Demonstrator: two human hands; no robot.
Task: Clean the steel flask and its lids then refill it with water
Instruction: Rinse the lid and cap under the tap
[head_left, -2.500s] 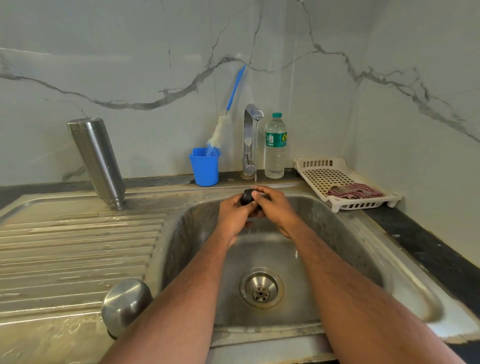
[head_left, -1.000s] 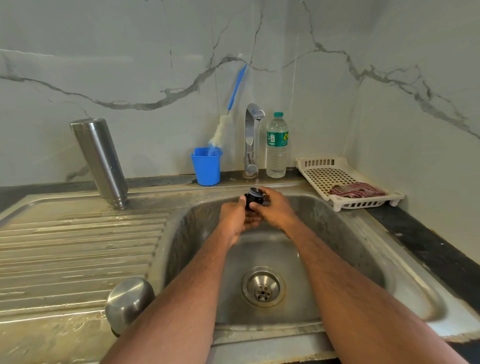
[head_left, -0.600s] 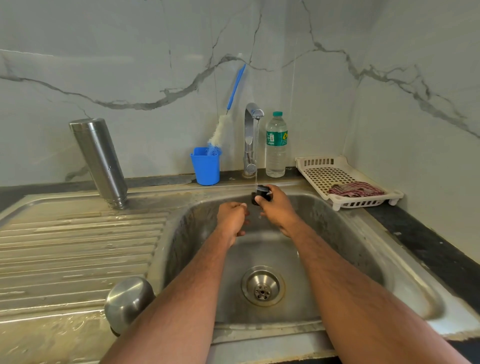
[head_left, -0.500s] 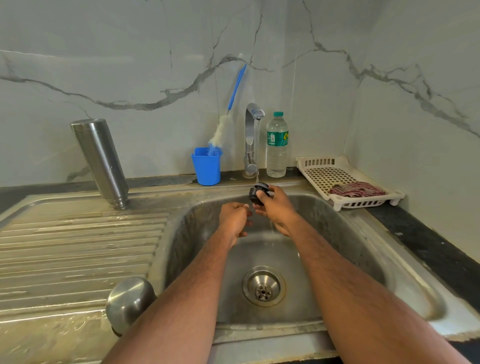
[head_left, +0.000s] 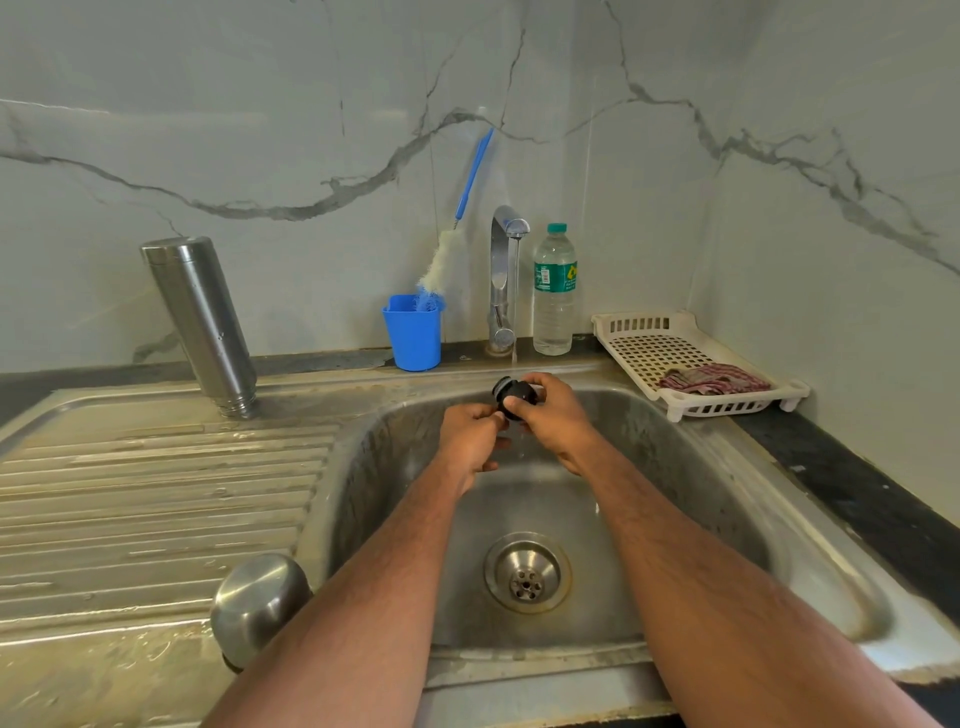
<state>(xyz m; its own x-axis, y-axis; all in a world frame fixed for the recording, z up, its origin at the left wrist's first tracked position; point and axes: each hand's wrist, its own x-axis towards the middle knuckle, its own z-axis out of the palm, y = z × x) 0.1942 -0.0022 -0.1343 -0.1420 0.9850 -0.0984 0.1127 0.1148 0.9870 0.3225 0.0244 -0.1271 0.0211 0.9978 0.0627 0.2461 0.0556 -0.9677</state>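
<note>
Rinsing is underway: your right hand (head_left: 553, 415) is gripping the black inner lid (head_left: 513, 397) under the tap (head_left: 506, 270). Your left hand (head_left: 470, 436) is pinching its edge; next you are probably turning it to wash every side.

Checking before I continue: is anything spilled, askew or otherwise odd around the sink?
Only the steel flask: it stands mouth-down on the drainboard, leaning left in this wide-angle view. Nothing looks spilled or damaged.
</note>
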